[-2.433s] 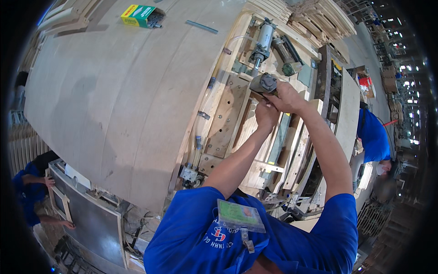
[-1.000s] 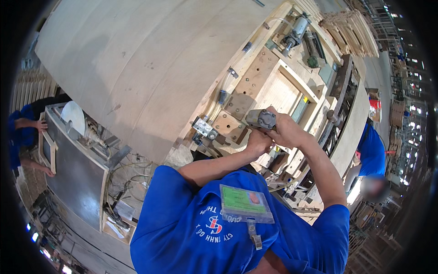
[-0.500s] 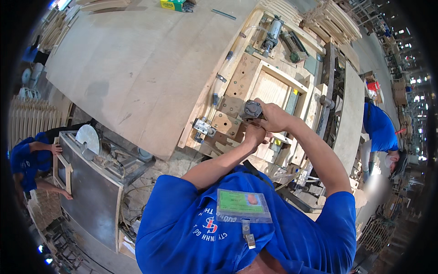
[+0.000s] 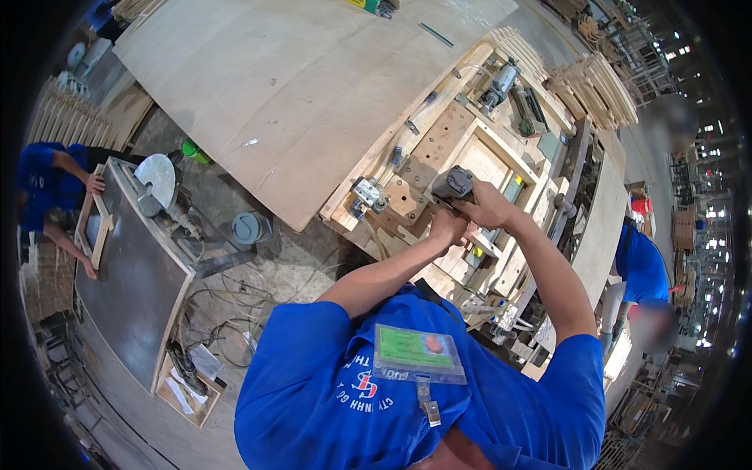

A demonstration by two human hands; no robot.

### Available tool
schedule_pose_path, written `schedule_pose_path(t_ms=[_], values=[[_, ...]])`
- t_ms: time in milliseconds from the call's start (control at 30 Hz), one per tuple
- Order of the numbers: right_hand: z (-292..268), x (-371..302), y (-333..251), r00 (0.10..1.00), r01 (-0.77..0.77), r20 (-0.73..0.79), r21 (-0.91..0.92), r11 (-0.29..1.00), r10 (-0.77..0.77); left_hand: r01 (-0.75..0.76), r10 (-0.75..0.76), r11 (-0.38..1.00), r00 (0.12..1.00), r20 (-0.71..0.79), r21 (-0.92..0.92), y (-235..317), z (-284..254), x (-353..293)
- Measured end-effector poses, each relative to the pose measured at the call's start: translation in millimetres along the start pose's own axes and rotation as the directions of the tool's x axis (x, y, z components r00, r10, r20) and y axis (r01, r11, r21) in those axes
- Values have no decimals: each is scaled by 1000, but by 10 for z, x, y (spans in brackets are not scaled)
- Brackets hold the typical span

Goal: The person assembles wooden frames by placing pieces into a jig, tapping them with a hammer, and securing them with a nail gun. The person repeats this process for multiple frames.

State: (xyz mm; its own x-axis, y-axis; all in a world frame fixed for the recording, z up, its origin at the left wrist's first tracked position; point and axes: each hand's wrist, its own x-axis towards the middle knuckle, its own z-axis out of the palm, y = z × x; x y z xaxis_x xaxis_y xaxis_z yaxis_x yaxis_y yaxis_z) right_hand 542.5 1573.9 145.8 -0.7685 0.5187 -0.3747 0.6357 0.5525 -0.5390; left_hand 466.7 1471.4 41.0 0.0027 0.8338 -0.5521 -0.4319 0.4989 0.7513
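Note:
My right hand (image 4: 491, 207) is wrapped round the handle of a grey air nailer (image 4: 454, 182), its capped head turned up toward me. Close beneath it, my left hand (image 4: 449, 228) has its fingers curled at the lower part of the nailer and the wood there. What those fingers hold is hidden. Both hands are over the near left corner of a pale wooden frame (image 4: 496, 142), which lies in a wooden jig. Left of the hands, a drilled wooden block (image 4: 405, 200) carries bolts, and a metal clamp fitting (image 4: 368, 196) sits beside it.
An air cylinder (image 4: 500, 86) and a second nailer (image 4: 526, 117) lie at the jig's far end. A wide plywood sheet (image 4: 258, 102) spreads to the left. Slats (image 4: 597, 90) are stacked far right. Co-workers in blue stand at left (image 4: 43, 184) and right (image 4: 644, 265); hoses trail across the floor.
The view has swung, so the jig and plywood appear farther right and more floor shows at left. My hands stay together at the nailer over the same frame corner.

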Motion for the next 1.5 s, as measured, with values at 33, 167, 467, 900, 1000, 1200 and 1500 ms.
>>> schedule_pose_path(t_ms=[33,167,467,900,1000,1200,1500], values=[[8,-97,73,998,-55,-3,24,998,55,-12,11,999,1000,29,37,-23,6,-59],[-39,-760,48,959,-138,-218,199,970,181,-310,321,872,946,35,379,-3,-161,-521],[-254,-2772,32,634,-255,-405,695,672,659,-529,692,710,649,-317,466,751,-1265,-800],[811,-4153,1390,94,-847,-737,294,443,669,-573,668,-184,523,529,798,737,-410,-816],[923,-4244,1525,86,-844,-785,269,464,613,-659,494,-192,575,652,727,545,-88,-456],[1252,-4223,1559,73,-836,-846,237,494,529,-642,91,-305,716,692,704,247,289,-17],[2012,-3566,228,160,140,-756,654,744,634,-562,17,-372,792,611,739,115,467,39]])
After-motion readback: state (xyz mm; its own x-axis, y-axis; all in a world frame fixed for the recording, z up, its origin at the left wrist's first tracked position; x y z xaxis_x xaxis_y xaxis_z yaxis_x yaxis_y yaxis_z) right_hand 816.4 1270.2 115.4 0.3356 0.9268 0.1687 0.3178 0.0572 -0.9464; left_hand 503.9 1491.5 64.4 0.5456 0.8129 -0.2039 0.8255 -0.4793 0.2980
